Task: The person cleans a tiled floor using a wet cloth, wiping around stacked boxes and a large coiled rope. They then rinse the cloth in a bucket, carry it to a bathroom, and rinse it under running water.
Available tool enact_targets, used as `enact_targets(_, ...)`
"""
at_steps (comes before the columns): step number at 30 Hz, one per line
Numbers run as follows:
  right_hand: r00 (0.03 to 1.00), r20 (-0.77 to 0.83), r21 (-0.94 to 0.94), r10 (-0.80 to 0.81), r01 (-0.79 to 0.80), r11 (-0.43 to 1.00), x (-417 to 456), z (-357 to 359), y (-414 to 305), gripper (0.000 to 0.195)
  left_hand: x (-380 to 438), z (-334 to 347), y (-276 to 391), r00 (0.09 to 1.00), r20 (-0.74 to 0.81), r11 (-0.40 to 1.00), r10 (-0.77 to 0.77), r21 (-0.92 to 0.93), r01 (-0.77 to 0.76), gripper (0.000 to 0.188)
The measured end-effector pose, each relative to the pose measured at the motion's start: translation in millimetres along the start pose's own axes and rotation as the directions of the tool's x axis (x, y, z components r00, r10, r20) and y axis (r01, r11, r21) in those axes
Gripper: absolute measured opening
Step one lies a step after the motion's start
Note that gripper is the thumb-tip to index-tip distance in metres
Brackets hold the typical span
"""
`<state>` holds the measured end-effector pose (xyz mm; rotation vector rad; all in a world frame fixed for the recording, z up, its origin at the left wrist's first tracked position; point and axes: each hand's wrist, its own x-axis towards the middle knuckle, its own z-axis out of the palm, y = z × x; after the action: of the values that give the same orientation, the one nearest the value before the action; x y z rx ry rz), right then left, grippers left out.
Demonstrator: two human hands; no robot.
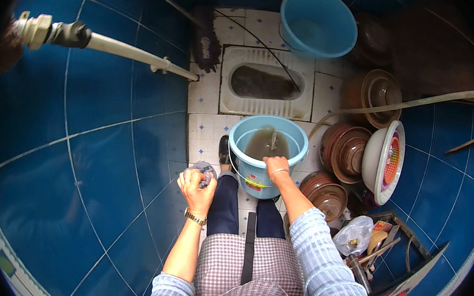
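Observation:
My left hand (197, 190), with a gold watch on its wrist, is closed around a crumpled grey cloth (202, 169) near the blue-tiled wall. The near rim of a light blue plastic bucket (241, 167) is in the grip of my right hand (276, 167). Murky brown water (262, 144) fills part of this bucket, and a greyish streak shows on its surface. The bucket is in front of my legs, its wire handle hanging down with a yellow-green grip. Just beyond it, a white squat toilet (266, 108) is set into the floor, with dark water in its bowl.
A second blue bucket (315, 26) stands behind the toilet. Brown glazed pots (342, 151), a white basin (373, 160) and a tool-filled rack (413, 265) line the right side. A hose (414, 105) crosses there. On the left are a pipe (127, 51) and a purple mop (206, 44).

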<state>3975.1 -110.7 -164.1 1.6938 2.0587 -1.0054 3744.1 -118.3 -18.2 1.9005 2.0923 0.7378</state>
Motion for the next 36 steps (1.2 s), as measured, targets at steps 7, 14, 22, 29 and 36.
enact_targets(7, 0.973, 0.179, -0.157, 0.144, -0.116, 0.981, 71.5, -57.1, 28.1, 0.019, 52.4, 40.1, -4.5, 0.987, 0.144, 0.994, 0.072, -0.093, -0.059, 0.027)
enact_targets(14, 0.929, 0.320, -0.241, 0.188, -0.112, 0.964, 135.5, -114.8, 30.9, 0.022, 103.3, 51.3, -28.0, 0.963, 0.239, 0.988, 0.125, -0.117, -0.099, 0.027)
enact_targets(22, 0.879, 0.407, -0.274, 0.249, -0.142, 0.951, 184.7, -157.6, 35.1, 0.026, 132.7, 61.6, -42.0, 0.961, 0.273, 0.997, 0.045, -0.070, -0.027, 0.026)
enact_targets(29, 0.789, 0.555, -0.328, 0.263, -0.083, 0.941, 186.8, -142.1, 62.4, 0.030, 148.3, 72.9, -26.3, 0.961, 0.252, 0.987, 0.110, -0.143, -0.076, 0.027)
enact_targets(36, 0.773, 0.588, -0.224, 0.240, -0.130, 0.966, 171.2, -167.4, 45.6, 0.031, 151.1, 71.5, -22.9, 0.945, 0.314, 0.989, 0.089, -0.143, -0.045, 0.027)
